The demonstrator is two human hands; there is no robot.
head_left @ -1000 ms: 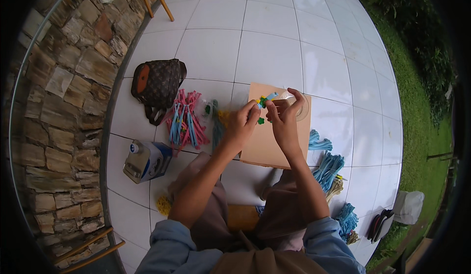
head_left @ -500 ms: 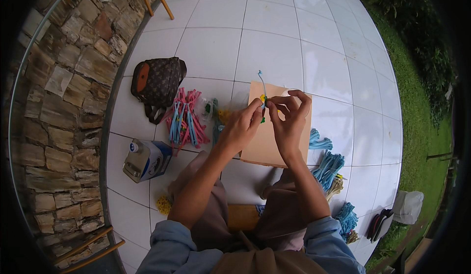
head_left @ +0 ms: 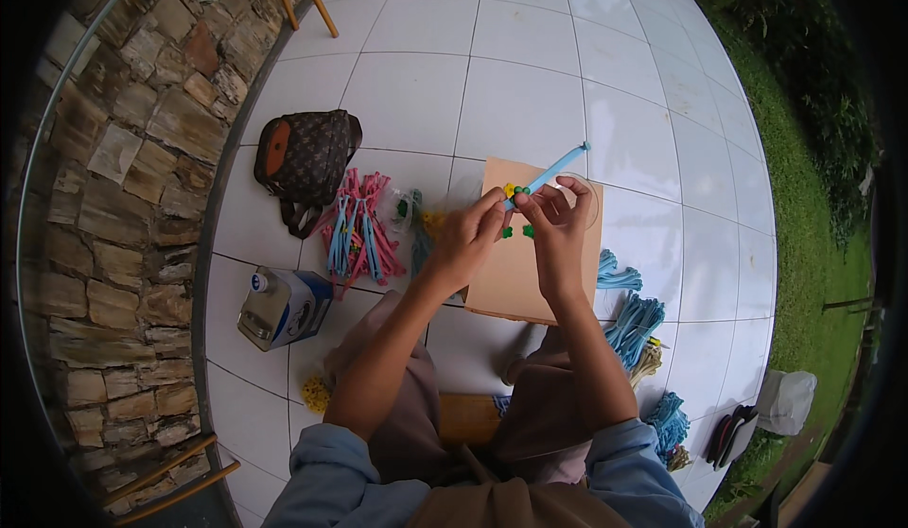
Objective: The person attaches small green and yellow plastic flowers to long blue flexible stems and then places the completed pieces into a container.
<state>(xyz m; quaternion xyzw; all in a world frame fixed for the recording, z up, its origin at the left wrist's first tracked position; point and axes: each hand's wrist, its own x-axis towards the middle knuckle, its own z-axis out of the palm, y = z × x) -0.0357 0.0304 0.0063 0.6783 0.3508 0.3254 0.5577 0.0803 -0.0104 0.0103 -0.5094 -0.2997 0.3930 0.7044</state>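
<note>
The light blue strip (head_left: 558, 169) is held above the far part of the cardboard (head_left: 515, 287), with its free end carried past the cardboard's far edge. Half a second ago it was stood almost on edge, thin and pointing away; now it is slanted to the right and its broad face is shown. A yellow flower-shaped piece (head_left: 509, 190) and a green flower-shaped piece (head_left: 521, 191) are seen against it, and by this turn they seem to be left exposed between the hands; whether they are fixed there cannot be told.

The near end is pinched tightly between thumb and forefinger of the left hand (head_left: 470, 230). A narrow pinch is made on the strip by the right hand (head_left: 558, 240), beside the green piece, with the other fingers curled. Two loose green pieces (head_left: 508, 232) appear to be laid on the cardboard below; the one beside the right hand is less covered than before.

To the cardboard's right, bundles of blue strips (head_left: 632, 329) are laid out. To its left are placed a pile of pink and blue strips (head_left: 359, 235), a jug (head_left: 284, 311) and, farther off, a brown bag (head_left: 307, 159).
</note>
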